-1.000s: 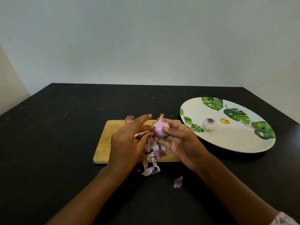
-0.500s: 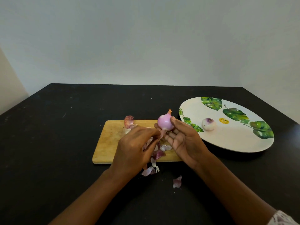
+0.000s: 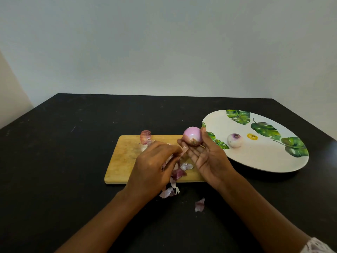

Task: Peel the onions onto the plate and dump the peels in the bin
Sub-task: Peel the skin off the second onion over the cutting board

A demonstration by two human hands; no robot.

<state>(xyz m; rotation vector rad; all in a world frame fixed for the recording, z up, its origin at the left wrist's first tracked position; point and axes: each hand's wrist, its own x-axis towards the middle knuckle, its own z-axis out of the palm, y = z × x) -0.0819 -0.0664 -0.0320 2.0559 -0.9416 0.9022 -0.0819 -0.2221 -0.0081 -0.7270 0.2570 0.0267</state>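
- Closest to you, one stray peel (image 3: 199, 204) lies on the dark desk (image 3: 73, 161), with a few more peels (image 3: 168, 191) spilling off the near edge of the cutting board (image 3: 125, 157).
- Your left hand (image 3: 155, 165) is over the board, back up and fingers curled down, pinching a pale scrap of peel (image 3: 184, 149) at its tips.
- Your right hand (image 3: 206, 156) is just beside it, palm up and fingers mostly stretched out. It holds the onion (image 3: 193, 138) between thumb and fingertips.
- That onion sits above the board's far right corner, mostly bare pink. Its brownish end points back at you and a bit down, so its long axis runs away from you, tipped up at the far end.
- An unpeeled onion (image 3: 145, 137) sits at the board's far edge.
- Off to the right, the leaf-print plate (image 3: 255, 157) has one peeled onion (image 3: 235, 140) on it, purple end up.
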